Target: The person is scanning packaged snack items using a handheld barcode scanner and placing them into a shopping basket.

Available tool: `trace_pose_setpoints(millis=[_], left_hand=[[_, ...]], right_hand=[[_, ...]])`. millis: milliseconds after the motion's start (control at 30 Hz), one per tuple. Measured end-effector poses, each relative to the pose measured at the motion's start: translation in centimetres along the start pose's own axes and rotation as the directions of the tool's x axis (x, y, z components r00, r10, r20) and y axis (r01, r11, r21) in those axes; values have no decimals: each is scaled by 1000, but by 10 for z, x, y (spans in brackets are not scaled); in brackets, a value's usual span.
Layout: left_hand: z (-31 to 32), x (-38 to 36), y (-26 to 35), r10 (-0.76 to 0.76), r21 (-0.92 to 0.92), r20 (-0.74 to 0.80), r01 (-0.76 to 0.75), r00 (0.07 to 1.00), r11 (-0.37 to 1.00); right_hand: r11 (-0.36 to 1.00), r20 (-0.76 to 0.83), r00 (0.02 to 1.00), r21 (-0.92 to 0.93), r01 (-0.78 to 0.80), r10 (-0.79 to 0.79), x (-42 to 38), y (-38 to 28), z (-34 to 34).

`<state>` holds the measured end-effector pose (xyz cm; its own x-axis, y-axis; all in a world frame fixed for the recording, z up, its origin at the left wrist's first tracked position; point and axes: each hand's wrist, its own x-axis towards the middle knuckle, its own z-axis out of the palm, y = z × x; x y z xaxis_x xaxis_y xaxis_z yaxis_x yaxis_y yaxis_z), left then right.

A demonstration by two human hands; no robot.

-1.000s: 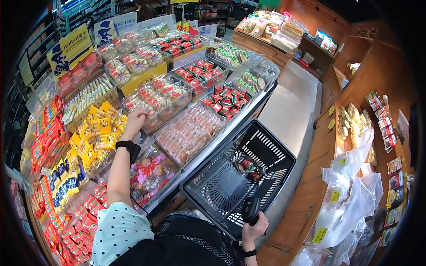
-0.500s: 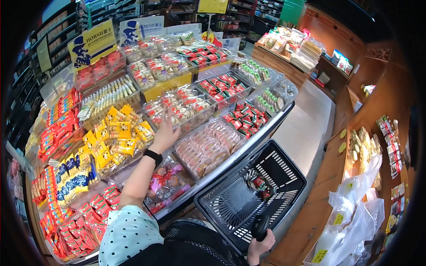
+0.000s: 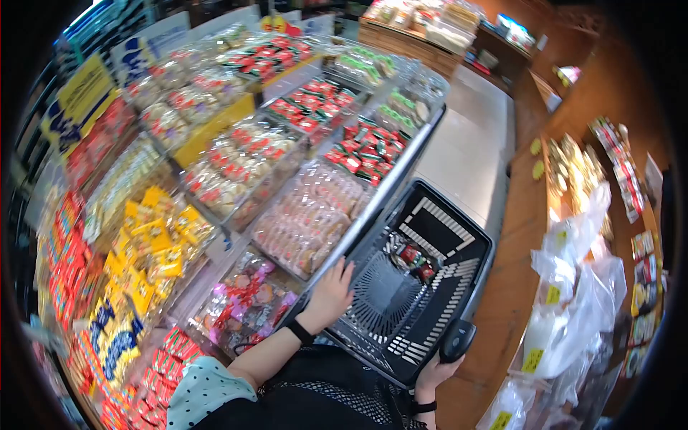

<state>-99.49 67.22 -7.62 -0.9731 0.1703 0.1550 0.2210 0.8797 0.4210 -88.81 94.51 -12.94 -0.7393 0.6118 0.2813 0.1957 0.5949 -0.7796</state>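
Note:
My left hand (image 3: pixel 330 295), with a black band at the wrist, is at the left rim of a black shopping basket (image 3: pixel 459 301). Its fingers are apart and nothing shows in them. Below right, my right hand (image 3: pixel 438 371) is wrapped around the basket's black handle (image 3: pixel 457 341). Several small wrapped packets (image 3: pixel 412 258) in red, green and clear film lie inside the basket. Beside my left hand are a bin of pale, clear-wrapped pastries (image 3: pixel 308 218) and a bin of pink-and-red wrapped snacks (image 3: pixel 244 301).
Tiered bins fill the stand on the left, with yellow packets (image 3: pixel 154 240), red-and-green packets (image 3: pixel 312 105) and red packets (image 3: pixel 68 269). A wooden shelf unit (image 3: pixel 494 287) on the right holds clear plastic bags (image 3: pixel 580 315). Pale floor tiles (image 3: pixel 462 150) run between them.
My left hand has come back from over the snack bins to the basket's left rim. The view has shifted, and my right hand stays on the basket handle.

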Motion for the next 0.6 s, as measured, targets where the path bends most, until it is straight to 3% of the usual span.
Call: trace_pose_setpoints(millis=[133, 233, 267, 300, 400, 600], left_hand=[[-7, 10, -16, 74, -69, 70, -69, 995, 995], [0, 11, -22, 74, -133, 94, -61, 993, 989], [-2, 11, -20, 68, -58, 110, -62, 992, 996], [-4, 11, -19, 60, 20, 124, -63, 991, 998], [-5, 15, -20, 24, -20, 176, -21, 984, 1000], [-7, 23, -18, -30, -55, 245, 45, 969, 997]], right_hand=[[931, -11, 985, -327, 161, -174, 4, -6, 0], [901, 14, 993, -417, 116, -121, 1, -5, 5], [871, 10, 994, -482, 100, -109, 2, -9, 5], [866, 10, 993, -490, 104, -114, 3, -11, 5], [919, -25, 978, -338, -205, 209, 9, -14, 9], [942, 2, 983, -289, -173, 182, 20, -18, 14]])
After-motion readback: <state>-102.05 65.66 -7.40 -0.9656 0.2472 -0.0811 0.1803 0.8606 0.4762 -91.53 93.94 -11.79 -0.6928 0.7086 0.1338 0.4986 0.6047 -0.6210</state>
